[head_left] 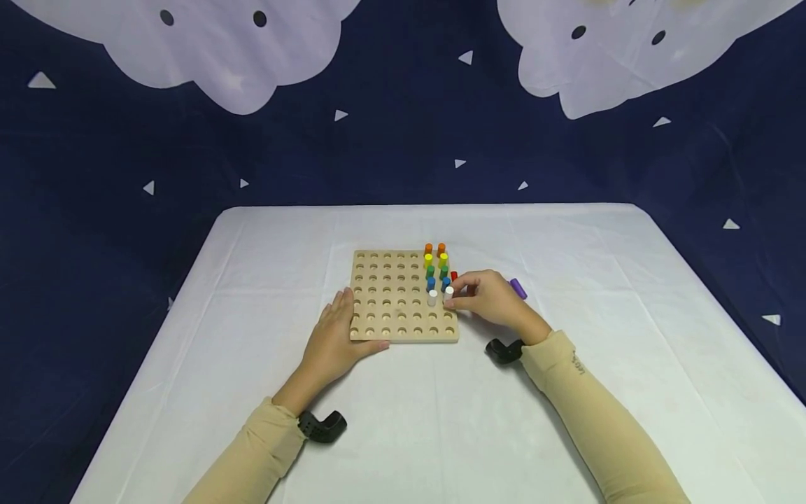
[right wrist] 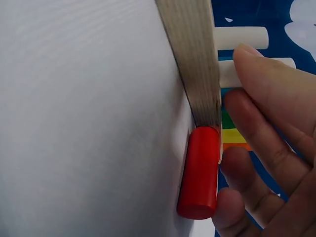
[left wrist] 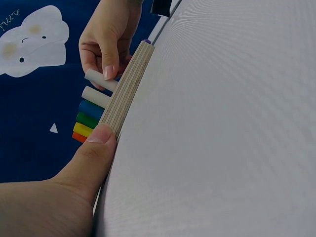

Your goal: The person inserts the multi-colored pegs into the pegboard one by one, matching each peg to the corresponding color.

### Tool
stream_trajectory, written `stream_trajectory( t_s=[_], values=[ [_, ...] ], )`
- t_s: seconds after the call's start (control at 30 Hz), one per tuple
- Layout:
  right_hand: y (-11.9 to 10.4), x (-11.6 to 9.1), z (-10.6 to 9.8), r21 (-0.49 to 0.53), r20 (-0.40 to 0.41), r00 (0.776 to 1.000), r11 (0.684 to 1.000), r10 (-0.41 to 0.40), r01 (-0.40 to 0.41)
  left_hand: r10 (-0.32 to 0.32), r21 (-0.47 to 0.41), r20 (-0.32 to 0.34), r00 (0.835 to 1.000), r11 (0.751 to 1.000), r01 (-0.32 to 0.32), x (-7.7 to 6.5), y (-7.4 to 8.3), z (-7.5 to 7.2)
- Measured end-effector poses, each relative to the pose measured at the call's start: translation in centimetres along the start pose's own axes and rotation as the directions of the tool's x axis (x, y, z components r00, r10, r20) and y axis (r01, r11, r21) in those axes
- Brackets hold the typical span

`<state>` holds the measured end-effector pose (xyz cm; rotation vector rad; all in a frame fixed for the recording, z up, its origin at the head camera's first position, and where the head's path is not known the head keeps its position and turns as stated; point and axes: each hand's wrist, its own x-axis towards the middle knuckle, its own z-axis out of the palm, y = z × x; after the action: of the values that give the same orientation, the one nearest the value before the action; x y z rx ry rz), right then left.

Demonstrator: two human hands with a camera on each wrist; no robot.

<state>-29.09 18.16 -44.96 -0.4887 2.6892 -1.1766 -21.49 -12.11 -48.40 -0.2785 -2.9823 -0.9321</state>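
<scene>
A square wooden pegboard (head_left: 384,339) with rows of round holes lies on the table. My right hand (head_left: 494,299) pinches a white peg (head_left: 449,292) between thumb and index finger; in the right wrist view this white peg (right wrist: 228,74) stands against the board's top. Beside it another white peg (head_left: 432,299) is upright in the board. My left hand (head_left: 330,346) rests along the board's left edge with straight fingers, its thumb on the front edge. Behind the white pegs stand pairs of blue, green, yellow and orange pegs (head_left: 429,249).
A red peg (right wrist: 200,173) lies on the table against the board's right side, near my right fingers. A purple peg (head_left: 518,288) lies farther right, behind the right hand. White cloth (head_left: 403,434) covers the table, and a dark blue curtain (head_left: 403,154) hangs behind.
</scene>
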Motion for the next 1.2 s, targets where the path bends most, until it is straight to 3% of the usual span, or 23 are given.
stream_trajectory(
  t_s=[0.27,0.63,0.83,0.97,1.2],
  values=[
    [-0.1,-0.1,0.0,0.029,0.016,1.000,1.000,0.005,-0.005,0.001,0.001,0.000,1.000,1.000,-0.001,0.1,0.1,0.0],
    [-0.1,0.0,-0.2,-0.033,0.024,0.999,0.999,-0.041,0.042,-0.002,0.004,0.005,1.000,1.000,0.002,0.2,0.1,0.0],
    [-0.7,-0.5,-1.4,-0.109,0.055,0.996,0.991,-0.067,0.072,-0.003,0.002,0.006,1.000,1.000,0.003,0.2,0.1,0.0],
    [-1.1,-1.0,-2.6,-0.252,0.099,0.994,0.966,-0.039,0.063,-0.007,0.001,0.008,1.000,1.000,0.007,0.1,0.1,0.0],
    [-1.2,-1.4,-2.8,-0.470,0.198,0.980,0.880,0.031,0.067,-0.008,0.001,0.007,1.000,1.000,0.008,0.0,0.1,0.0]
  ],
)
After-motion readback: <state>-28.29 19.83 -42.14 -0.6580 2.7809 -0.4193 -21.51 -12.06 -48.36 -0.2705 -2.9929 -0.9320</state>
